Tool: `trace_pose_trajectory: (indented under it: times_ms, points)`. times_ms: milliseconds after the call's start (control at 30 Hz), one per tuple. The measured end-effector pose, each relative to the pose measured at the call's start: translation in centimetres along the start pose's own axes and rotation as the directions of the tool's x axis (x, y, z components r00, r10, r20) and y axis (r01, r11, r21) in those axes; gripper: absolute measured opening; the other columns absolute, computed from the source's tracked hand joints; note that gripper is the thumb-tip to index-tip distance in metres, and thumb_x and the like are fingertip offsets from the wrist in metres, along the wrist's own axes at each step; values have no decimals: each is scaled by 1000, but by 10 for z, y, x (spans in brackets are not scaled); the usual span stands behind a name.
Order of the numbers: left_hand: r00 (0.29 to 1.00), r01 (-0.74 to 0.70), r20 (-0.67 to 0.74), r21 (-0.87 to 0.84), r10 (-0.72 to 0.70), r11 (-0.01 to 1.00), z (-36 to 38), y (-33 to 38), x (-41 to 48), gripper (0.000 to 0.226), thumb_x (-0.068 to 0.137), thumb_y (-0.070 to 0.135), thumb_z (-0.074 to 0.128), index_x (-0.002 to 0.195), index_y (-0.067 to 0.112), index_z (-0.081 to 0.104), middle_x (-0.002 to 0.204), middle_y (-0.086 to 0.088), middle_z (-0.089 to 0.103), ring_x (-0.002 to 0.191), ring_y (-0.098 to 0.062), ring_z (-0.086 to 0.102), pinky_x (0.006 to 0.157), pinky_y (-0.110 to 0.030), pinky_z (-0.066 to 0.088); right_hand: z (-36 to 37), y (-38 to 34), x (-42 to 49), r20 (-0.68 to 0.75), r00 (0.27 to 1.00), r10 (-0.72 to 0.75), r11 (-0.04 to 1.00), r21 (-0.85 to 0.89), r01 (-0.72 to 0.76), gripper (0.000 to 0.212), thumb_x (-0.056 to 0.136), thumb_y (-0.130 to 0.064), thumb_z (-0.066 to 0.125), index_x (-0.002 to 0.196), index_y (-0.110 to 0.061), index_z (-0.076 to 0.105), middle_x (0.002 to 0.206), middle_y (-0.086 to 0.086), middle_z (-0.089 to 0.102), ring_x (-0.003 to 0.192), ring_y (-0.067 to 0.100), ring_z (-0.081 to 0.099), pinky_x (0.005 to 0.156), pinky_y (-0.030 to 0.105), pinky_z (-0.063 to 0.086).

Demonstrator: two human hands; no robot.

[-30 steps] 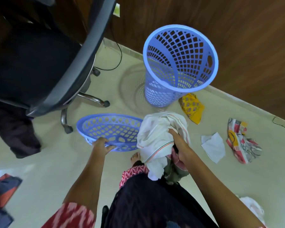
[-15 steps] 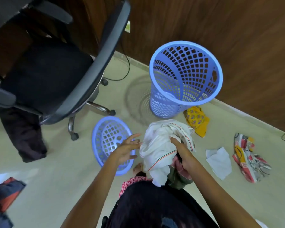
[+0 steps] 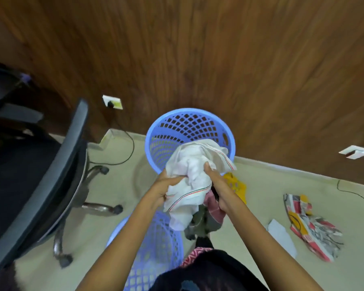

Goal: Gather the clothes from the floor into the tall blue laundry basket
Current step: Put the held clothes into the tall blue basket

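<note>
- White cloth [image 3: 194, 164] with thin red and green edge stripes makes the top of a bundle; pink and dark garments [image 3: 213, 213] hang under it.
- Left hand [image 3: 166, 186] and right hand [image 3: 216, 185] hold the bundle from both sides. The fingers [image 3: 173, 181] are clenched into the fabric, probably so that no loose piece falls out.
- The bundle is held up at the near rim of the tall blue laundry basket [image 3: 190, 111], which stands by the wooden wall; I judge it is ready to be dropped in.
- On the floor wait a yellow garment [image 3: 239, 186] just beside the basket, a white piece [image 3: 282, 236] and a red-yellow patterned cloth [image 3: 309, 223] further right.
- A shallow blue basket [image 3: 156, 248] lies under the left arm.
- No brand, label or writing can be read anywhere.
</note>
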State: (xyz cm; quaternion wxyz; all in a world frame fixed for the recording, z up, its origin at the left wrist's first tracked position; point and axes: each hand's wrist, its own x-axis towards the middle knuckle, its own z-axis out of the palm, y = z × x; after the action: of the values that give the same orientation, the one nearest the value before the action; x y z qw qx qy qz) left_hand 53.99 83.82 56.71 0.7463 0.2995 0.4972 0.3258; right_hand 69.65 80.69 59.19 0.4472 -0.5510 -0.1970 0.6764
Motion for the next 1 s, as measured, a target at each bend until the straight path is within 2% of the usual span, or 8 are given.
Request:
trace_pose_trajectory:
  times_ms: [267,367,533,633,700,833,933,1000]
  points:
    - [924,-230,-307,23,225,973,14,91,82,11,80,6,66,85,16,65,63,6,72,62,-9,67,65,-24,58,-54,-82,91,-153,980,-130,982,-159,106,23,86,12,54,96,-9,56,63,5,55,38,-2,52,44,13,44]
    - [845,-340,-428,32,320,940,16,103,108,57,50,25,80,103,13,62,100,-9,71,90,-22,67,88,-40,53,-59,-102,113,-167,972,-164,981,-131,143,26,88,11,49,85,-14,58,71,8,54,47,1,55,53,15,45]
    - [829,-258,-441,241,342,936,6,97,152,77,43,36,82,114,17,58,116,-9,66,105,-25,64,94,-46,52,-58,-119,138,-158,972,-172,985,-1,174,27,88,9,50,85,-16,59,64,5,58,52,10,56,52,19,49]
    - [893,-21,-388,470,228,882,-13,86,183,117,38,36,84,142,21,32,140,-10,48,126,-28,49,106,-48,41,-50,-126,149,-168,966,-198,977,41,207,27,87,12,50,88,-14,58,66,6,57,50,9,57,60,22,49]
    - [925,146,-346,708,159,691,0,91,178,127,43,28,84,149,25,14,152,-16,26,138,-30,31,112,-41,32,-44,-130,155,-140,968,-211,973,64,221,28,86,14,49,89,-12,58,64,5,60,51,8,59,59,21,49]
    - [994,-10,-51,849,101,528,26,106,183,114,61,16,82,148,36,11,153,-19,1,145,-27,11,115,-46,24,-18,-144,171,-42,970,-238,964,114,241,26,87,12,50,92,-12,60,71,8,62,61,11,61,65,23,50]
    - [992,-129,87,743,96,657,41,118,189,66,58,13,70,122,16,54,127,-21,46,115,-33,53,94,-44,47,-2,-148,177,13,974,-225,961,171,220,27,88,13,46,94,-10,58,73,6,67,61,9,66,62,20,55]
    - [989,-97,-30,622,148,777,45,124,191,39,66,8,60,104,16,62,102,-9,61,93,-25,60,77,-36,51,0,-146,178,-6,983,-182,978,104,182,29,88,13,46,95,-12,58,84,2,66,67,10,64,61,21,55]
